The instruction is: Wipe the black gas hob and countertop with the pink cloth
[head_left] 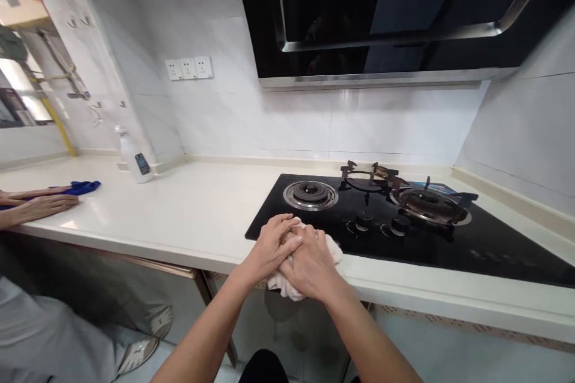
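Both of my hands are together on a crumpled white cloth (333, 248) at the front edge of the black gas stove (291, 230). My right hand (312, 260) presses on the cloth with bent fingers. My left hand (272, 246) is closed on the cloth's left side, its thumb lying over my right hand. Part of the cloth hangs over the counter's front edge below my palms. Just behind my hands is the left burner (311, 194), which has no pot support on it. The stove knobs (363, 221) are to the right of my hands.
A pot support (368, 176) rests at the back of the stove, near the right burner (429, 203). Overhead hangs a black range hood (332, 18). On the left, another person's hands (47, 203) rest on the counter by a blue cloth (85, 187), near a white spray bottle (135, 158).
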A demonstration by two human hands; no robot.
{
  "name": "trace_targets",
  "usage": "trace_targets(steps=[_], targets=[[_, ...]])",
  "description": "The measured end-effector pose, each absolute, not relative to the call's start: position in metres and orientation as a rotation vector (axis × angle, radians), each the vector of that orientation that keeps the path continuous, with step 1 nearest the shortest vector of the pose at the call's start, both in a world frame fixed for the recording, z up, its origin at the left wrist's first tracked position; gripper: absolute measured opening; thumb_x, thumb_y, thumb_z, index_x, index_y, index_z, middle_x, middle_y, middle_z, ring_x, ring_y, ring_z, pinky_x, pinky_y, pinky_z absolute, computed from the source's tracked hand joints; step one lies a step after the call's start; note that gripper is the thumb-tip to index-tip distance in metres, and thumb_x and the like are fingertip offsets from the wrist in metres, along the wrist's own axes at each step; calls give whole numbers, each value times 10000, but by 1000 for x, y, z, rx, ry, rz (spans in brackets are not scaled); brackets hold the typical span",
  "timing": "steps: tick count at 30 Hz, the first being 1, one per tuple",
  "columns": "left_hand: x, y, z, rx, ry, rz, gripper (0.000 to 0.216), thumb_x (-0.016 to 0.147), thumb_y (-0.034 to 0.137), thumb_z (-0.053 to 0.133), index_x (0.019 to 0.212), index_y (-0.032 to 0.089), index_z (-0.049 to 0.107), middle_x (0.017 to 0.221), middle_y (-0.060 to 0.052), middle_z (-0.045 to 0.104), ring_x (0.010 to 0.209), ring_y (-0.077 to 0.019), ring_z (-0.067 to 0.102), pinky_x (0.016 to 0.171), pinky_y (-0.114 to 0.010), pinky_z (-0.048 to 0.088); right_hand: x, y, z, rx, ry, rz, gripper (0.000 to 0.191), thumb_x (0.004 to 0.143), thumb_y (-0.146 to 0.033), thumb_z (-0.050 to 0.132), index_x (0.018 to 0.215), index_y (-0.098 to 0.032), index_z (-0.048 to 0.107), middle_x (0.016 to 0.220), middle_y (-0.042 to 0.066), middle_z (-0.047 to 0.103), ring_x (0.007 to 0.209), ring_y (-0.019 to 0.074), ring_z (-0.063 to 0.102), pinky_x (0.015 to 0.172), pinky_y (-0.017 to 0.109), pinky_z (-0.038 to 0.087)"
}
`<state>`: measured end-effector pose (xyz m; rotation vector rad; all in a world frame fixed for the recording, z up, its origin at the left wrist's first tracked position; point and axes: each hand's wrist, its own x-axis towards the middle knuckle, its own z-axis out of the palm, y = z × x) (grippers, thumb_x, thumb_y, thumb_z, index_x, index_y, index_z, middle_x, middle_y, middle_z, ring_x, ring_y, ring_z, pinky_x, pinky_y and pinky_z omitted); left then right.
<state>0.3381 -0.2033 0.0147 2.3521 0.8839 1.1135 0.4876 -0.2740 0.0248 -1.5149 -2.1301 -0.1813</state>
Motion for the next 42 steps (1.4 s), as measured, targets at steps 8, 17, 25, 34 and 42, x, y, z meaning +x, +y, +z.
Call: trace_targets(steps=[8, 17, 25, 34, 42], targets=[[327, -198, 8, 2323, 1002, 960, 473, 1047, 496, 432, 1434, 284, 601, 1512, -68, 566, 1425, -242, 493, 1235, -484, 356, 486, -267, 22, -1386, -2171, 15, 452, 972, -370, 489, 1379, -187, 562, 1377, 114, 589, 1207, 294, 490, 1034, 476, 374], [329, -205, 16, 2418, 1149, 689, 725, 901, 685, 640, 1525, 341, 501, 1640, -79, 424, 1518, -327, 365, 1246, -554, 265, 569, -275, 6, -1388, -2008, 99, 506, 983, -464, 512, 1441, -253, 553, 1596, 116, 455, 1455, 271, 443, 1182, 492, 363], [325, -213, 16, 2355, 1136, 785, 763, 815, 654, 760, 1474, 321, 568, 1633, -105, 413, 1505, -373, 358, 1234, -590, 290, 645, -278, -27, -1638, -2055, -143, 482, 1016, -571, 438, 1291, -240, 655, 1426, 119, 621, 1376, 288, 534, 1117, 481, 428], [364, -241, 35, 2697, 1129, 715, 533, 935, 587, 627, 1396, 320, 629, 1607, -104, 458, 1496, -373, 372, 1210, -609, 297, 639, -272, -38, -1765, -2081, -235, 601, 1055, -571, 283, 1449, -229, 582, 1588, 110, 512, 1501, 274, 418, 1227, 575, 284], [431, -262, 21, 2845, 1274, 666, 585, 929, 620, 574, 1377, 247, 620, 1361, -165, 605, 1258, -425, 509, 1072, -669, 372, 649, -266, -51, -1723, -2121, -311, 569, 1007, -286, 248, 1468, -257, 579, 1579, 94, 528, 1476, 255, 462, 1202, 581, 336]])
